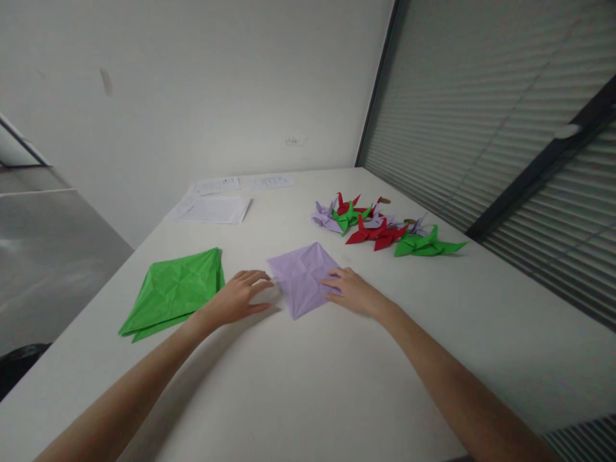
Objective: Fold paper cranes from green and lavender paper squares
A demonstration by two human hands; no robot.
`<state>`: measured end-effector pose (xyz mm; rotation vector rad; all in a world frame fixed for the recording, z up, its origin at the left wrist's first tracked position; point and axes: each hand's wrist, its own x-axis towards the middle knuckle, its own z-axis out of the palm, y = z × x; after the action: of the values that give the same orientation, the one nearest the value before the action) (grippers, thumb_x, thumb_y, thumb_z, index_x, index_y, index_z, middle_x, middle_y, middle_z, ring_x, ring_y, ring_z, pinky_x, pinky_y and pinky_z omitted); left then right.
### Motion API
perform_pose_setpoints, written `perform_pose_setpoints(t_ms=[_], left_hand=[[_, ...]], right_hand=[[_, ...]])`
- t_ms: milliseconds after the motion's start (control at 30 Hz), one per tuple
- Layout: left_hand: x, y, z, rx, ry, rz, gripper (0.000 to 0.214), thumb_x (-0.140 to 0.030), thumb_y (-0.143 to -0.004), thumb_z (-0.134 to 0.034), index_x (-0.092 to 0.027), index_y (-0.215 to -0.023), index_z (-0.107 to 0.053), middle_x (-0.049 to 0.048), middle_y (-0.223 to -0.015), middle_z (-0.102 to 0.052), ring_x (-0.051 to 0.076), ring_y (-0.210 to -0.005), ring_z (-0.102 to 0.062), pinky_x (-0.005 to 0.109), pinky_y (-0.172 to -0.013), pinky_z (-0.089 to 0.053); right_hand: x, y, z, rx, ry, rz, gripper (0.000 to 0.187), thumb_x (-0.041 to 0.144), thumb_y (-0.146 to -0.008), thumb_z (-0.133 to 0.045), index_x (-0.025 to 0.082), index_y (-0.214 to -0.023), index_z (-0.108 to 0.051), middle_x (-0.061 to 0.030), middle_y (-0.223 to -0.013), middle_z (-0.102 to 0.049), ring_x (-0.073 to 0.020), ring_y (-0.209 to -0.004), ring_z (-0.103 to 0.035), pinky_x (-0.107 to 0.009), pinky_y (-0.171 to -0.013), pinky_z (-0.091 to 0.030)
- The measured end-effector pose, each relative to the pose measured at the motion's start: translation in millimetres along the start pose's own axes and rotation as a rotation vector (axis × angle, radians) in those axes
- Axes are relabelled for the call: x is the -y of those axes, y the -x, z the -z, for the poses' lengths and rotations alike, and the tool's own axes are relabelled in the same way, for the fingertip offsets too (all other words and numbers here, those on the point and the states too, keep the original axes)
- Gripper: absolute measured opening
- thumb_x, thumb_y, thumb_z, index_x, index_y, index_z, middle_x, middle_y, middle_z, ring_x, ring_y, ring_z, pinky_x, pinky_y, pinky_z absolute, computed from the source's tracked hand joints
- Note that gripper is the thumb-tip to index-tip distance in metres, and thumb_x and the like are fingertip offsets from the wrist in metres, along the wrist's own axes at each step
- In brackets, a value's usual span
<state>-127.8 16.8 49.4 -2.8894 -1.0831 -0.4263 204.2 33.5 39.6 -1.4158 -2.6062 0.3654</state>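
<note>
A creased lilac paper square [304, 277] lies flat on the white table [337, 385], turned like a diamond. My right hand [353, 292] rests on its right corner with the fingers stretched out flat. My left hand [238, 298] lies open on the table just left of the sheet, its fingertips reaching the sheet's left corner. A stack of green paper sheets [176, 292] lies further left, apart from both hands.
A cluster of folded paper figures [380, 224] in red, green and lilac sits at the back right. Printed white papers [214, 206] lie at the far edge near the wall. A window with slatted blinds [505, 128] runs along the right side.
</note>
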Motion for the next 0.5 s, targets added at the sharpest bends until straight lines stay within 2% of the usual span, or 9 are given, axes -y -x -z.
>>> perform_pose_setpoints(t_ms=[133, 200, 300, 500], left_hand=[[-27, -45, -16.9, 0.055, 0.071, -0.052, 0.056, -0.054, -0.088, -0.056, -0.021, -0.132, -0.051, 0.0135, -0.137, -0.053, 0.03, -0.128, -0.048, 0.046, -0.104, -0.041], [-35, -56, -27.0, 0.072, 0.098, -0.088, 0.067, -0.061, -0.083, -0.059, -0.021, -0.135, -0.049, 0.0137, -0.139, -0.051, 0.033, -0.133, -0.043, 0.049, -0.107, -0.038], [-42, -58, -40.8, 0.076, 0.12, -0.089, 0.06, -0.057, -0.087, -0.055, -0.021, -0.135, -0.05, 0.0137, -0.138, -0.052, 0.032, -0.132, -0.045, 0.048, -0.107, -0.038], [-40, -49, -52.2, 0.003, 0.126, -0.072, 0.051, -0.051, -0.091, -0.052, -0.021, -0.132, -0.051, 0.012, -0.137, -0.053, 0.03, -0.132, -0.045, 0.047, -0.106, -0.039]], right_hand=[[-2, 11, -1, -0.043, -0.102, 0.048, 0.037, 0.036, -0.09, -0.058, 0.02, -0.121, -0.067, -0.0113, -0.106, -0.064, -0.0228, -0.098, -0.06, -0.038, -0.095, -0.046], [-6, 16, -5, -0.126, -0.13, 0.054, 0.039, 0.038, -0.09, -0.057, 0.02, -0.124, -0.065, -0.0108, -0.108, -0.064, -0.0225, -0.101, -0.059, -0.037, -0.096, -0.046], [-14, 20, -12, -0.217, -0.108, 0.03, 0.047, 0.043, -0.088, -0.061, 0.022, -0.13, -0.059, -0.0119, -0.126, -0.06, -0.0262, -0.119, -0.051, -0.044, -0.104, -0.04], [-22, 22, -18, -0.103, -0.089, -0.016, 0.054, 0.052, -0.082, -0.064, 0.025, -0.13, -0.06, -0.0107, -0.14, -0.052, -0.0295, -0.128, -0.044, -0.05, -0.108, -0.033]])
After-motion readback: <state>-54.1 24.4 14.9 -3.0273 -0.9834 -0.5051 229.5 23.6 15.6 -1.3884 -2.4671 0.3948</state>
